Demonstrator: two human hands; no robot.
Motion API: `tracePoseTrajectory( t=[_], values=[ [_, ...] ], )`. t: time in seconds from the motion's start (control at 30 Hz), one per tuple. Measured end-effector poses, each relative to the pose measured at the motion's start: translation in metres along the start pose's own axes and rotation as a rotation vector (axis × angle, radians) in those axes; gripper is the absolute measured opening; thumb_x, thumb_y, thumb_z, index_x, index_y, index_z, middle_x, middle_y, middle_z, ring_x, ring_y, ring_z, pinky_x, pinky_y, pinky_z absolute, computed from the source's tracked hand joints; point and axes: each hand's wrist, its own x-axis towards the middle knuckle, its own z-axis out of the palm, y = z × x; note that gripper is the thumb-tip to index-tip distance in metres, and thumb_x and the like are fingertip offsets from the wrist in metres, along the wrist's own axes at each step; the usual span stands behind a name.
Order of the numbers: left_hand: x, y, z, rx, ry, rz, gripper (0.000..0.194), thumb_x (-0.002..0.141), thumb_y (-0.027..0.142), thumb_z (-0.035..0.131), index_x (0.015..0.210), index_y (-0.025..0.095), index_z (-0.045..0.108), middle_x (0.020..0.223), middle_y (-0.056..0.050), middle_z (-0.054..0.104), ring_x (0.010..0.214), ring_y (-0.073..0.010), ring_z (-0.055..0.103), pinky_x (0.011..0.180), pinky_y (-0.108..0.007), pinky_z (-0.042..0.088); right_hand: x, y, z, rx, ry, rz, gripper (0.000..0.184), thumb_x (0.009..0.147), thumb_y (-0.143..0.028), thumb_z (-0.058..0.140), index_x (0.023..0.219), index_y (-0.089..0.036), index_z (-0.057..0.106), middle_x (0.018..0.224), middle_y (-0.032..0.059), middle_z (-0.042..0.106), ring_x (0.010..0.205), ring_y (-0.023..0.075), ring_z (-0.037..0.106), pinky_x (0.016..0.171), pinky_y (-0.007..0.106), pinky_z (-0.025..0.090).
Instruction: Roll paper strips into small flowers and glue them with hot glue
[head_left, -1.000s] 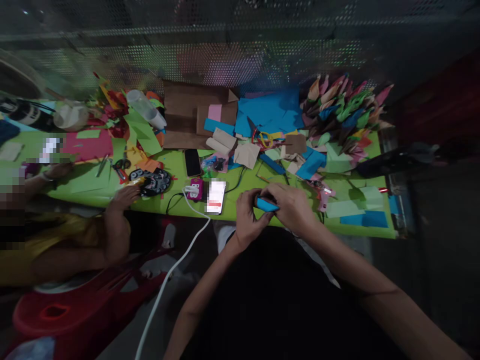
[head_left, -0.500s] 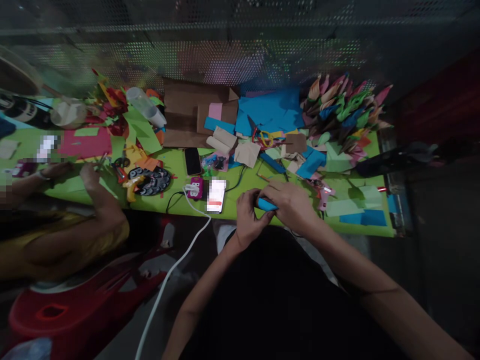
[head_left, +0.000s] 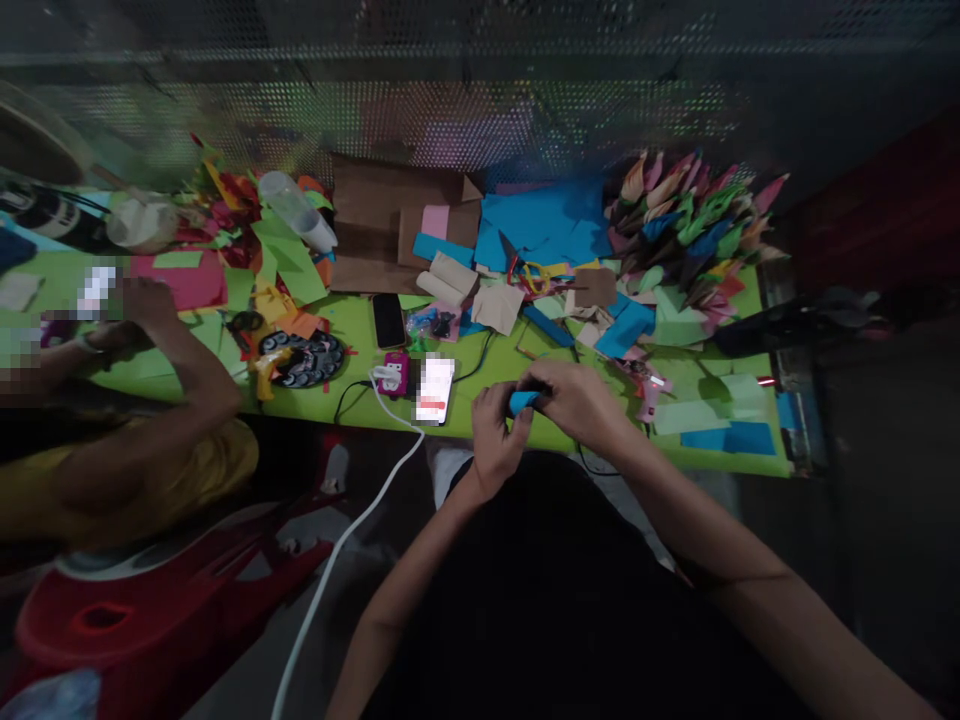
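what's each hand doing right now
Left hand: closed on the blue paper.
Right hand: fingers at the same blue paper, grip partly hidden.

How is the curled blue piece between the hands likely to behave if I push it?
The blue piece is probably bendy rather than stiff, since it shows a smooth curve. It looks light, being small and held in the fingers of the left hand. Set down, it might roll or rock on its rounded side.

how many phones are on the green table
3: a black rectangular phone behind the magenta plastic socket block, a lit white-screen phone right of that block, and another lit phone far left, near a neighbour's hand. Paper could hide more.
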Motion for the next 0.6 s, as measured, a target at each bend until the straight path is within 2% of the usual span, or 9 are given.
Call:
tracePoseTrajectory(
  t=[0.2,0.33,0.43,0.6],
  values=[
    [0.002,-0.010,0.000,-0.138,0.030,-0.104,0.055,0.095,0.069,0.037,0.100,0.021,0.063,0.095,-0.007,0.065,0.091,-0.0221,0.059,0.085,-0.037,0.048,0.000,0.007,0.002,0.221,-0.036,0.021,0.015,0.089,-0.017,0.062,0.092,-0.021,0.076,0.088,0.0041,0.076,0.080,0.0178,0.068,0.070,0.027,0.047],
    [0.004,-0.014,0.000,-0.188,0.039,-0.166,0.058,0.093,0.072,0.037,0.099,0.021,0.063,0.095,-0.007,0.066,0.092,-0.0224,0.061,0.086,-0.037,0.052,-0.003,0.009,0.000,0.307,0.039,0.014,0.016,0.092,-0.024,0.062,0.099,-0.022,0.076,0.092,0.0050,0.076,0.084,0.0191,0.069,0.073,0.028,0.050],
    [0.005,-0.015,-0.001,-0.220,0.044,-0.192,0.061,0.091,0.075,0.036,0.096,0.020,0.062,0.093,-0.008,0.065,0.092,-0.0224,0.061,0.084,-0.036,0.052,-0.006,0.009,-0.002,0.284,0.060,-0.048,0.016,0.093,-0.024,0.062,0.097,-0.022,0.077,0.091,0.0054,0.075,0.086,0.0195,0.069,0.076,0.029,0.050],
    [0.005,-0.018,-0.002,-0.244,0.048,-0.235,0.061,0.091,0.075,0.038,0.101,0.020,0.063,0.102,-0.008,0.068,0.102,-0.0225,0.062,0.092,-0.036,0.052,-0.007,0.011,-0.001,0.186,-0.038,-0.135,0.017,0.092,-0.020,0.063,0.099,-0.023,0.077,0.091,0.0058,0.071,0.082,0.0171,0.067,0.071,0.026,0.047]
  ],
)
